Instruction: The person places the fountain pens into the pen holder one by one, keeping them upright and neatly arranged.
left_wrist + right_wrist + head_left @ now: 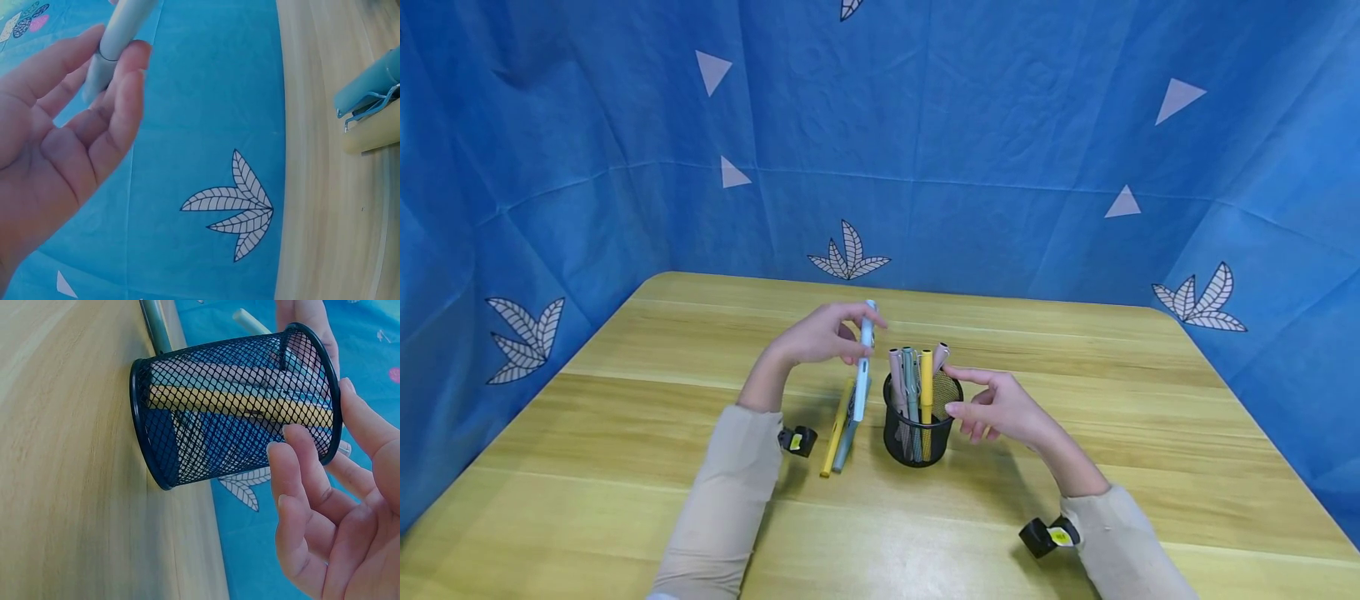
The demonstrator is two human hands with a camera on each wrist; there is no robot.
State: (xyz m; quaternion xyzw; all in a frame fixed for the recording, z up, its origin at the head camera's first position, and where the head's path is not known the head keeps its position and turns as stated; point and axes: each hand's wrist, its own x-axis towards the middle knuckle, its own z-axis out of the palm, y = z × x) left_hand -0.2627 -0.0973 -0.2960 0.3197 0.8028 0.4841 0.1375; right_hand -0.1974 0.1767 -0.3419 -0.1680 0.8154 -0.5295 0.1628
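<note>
My left hand [826,335] pinches a light blue pen [862,379] between thumb and fingers, held tilted above the table to the left of the pen holder. A round black mesh pen holder [898,442] stands upright, with a yellow pen [927,379], a blue-green pen [912,392] and pale purple pens [897,375] in it. The right hand [1000,406] holds the holder's right side, thumb and index finger at the rim. In the right wrist view, its other fingers curl close beside the mesh [237,425].
Below the left hand, a yellow pen [837,433] and a blue-green pen [844,443] lie side by side on the wooden table [625,467]. A blue patterned cloth [970,125] hangs behind the table and at its sides. Each wrist wears a small black camera.
</note>
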